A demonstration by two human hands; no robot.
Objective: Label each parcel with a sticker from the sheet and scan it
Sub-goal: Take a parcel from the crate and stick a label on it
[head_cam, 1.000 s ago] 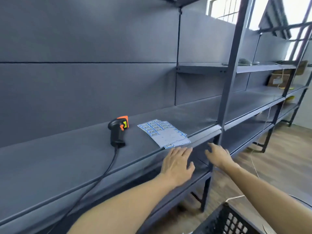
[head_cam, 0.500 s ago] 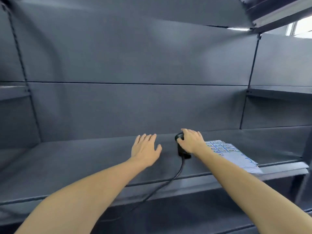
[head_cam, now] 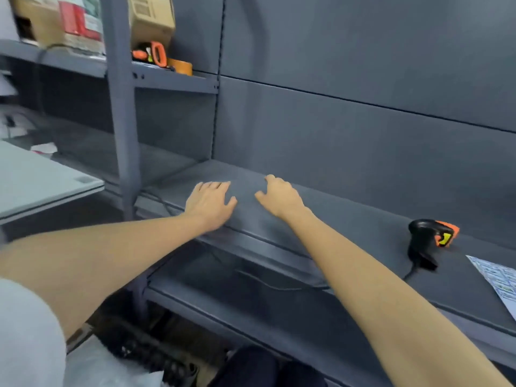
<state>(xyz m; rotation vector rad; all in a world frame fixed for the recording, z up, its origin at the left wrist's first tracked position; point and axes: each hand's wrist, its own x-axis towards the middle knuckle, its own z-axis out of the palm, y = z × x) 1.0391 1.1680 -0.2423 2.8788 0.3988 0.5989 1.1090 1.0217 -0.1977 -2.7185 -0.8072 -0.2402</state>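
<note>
1. Paper, thin and floppy: the sticker sheet (head_cam: 499,280) lies flat on the grey shelf (head_cam: 349,219) at the far right edge of the view, partly cut off. I judge it very light and easy to bend or crease, so it is best lifted by a free corner or edge, and each sticker peeled from a corner with a fingertip.
2. Just left of the sheet stands the barcode scanner (head_cam: 427,241), black with an orange and yellow head, its cable running down off the shelf front. It looks like hard, rigid plastic, light enough for one hand; the dark handle below the head is the natural place to grip it.
3. No parcel lies on this shelf. Cardboard boxes (head_cam: 150,18) sit on a higher shelf at the far left; whether they are the parcels I cannot tell.
4. The left hand (head_cam: 209,202) lies palm down over the shelf's near edge, fingers straight and close together, thumb out. It holds nothing.
5. The right hand (head_cam: 279,198) is just beside it, fingers loosely bent towards the shelf surface and holding nothing. Whether the fingertips touch the shelf is unclear.
6. Both hands are well apart from the scanner and the sheet.
</note>
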